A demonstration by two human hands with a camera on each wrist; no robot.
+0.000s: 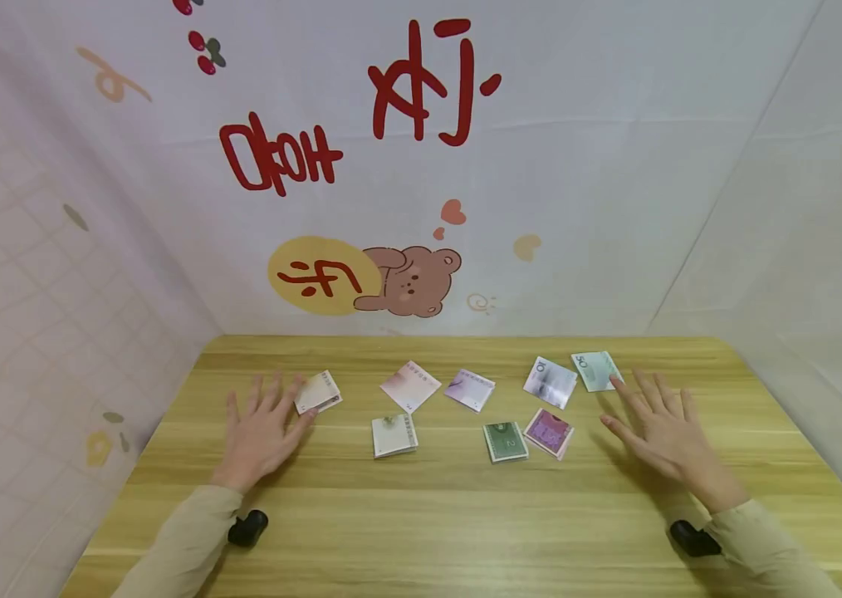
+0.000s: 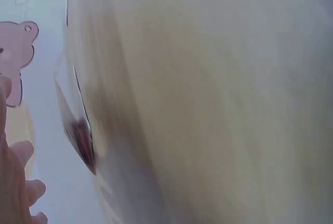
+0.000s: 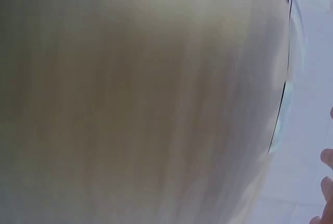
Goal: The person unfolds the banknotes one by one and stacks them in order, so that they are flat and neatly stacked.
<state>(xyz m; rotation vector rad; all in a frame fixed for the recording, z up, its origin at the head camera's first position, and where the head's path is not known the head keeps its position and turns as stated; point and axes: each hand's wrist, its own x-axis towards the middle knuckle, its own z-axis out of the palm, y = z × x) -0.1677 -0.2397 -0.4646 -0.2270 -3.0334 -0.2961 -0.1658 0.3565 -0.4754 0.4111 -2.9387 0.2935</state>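
Several folded banknotes lie spread over the wooden table (image 1: pixel 406 515). My left hand (image 1: pixel 260 436) is at the left with fingers spread, nearest to a pale folded banknote (image 1: pixel 319 392); whether the thumb touches it I cannot tell. At the right my right hand (image 1: pixel 663 432) is spread too, close to a green 50 banknote (image 1: pixel 596 371). Between the hands are a pinkish banknote (image 1: pixel 410 386), a pale banknote (image 1: pixel 394 436), a light purple banknote (image 1: pixel 470 389), a blue-grey 10 banknote (image 1: pixel 550 382), a dark green 2 banknote (image 1: pixel 506 442) and a magenta banknote (image 1: pixel 549 433). Neither hand holds anything.
A white cloth backdrop (image 1: pixel 578 166) with red lettering and a cartoon bear (image 1: pixel 421 282) rises behind the table's far edge. Pale cloth walls (image 1: pixel 40 332) stand at both sides. A black wrist device (image 1: pixel 247 528) sits at each sleeve.
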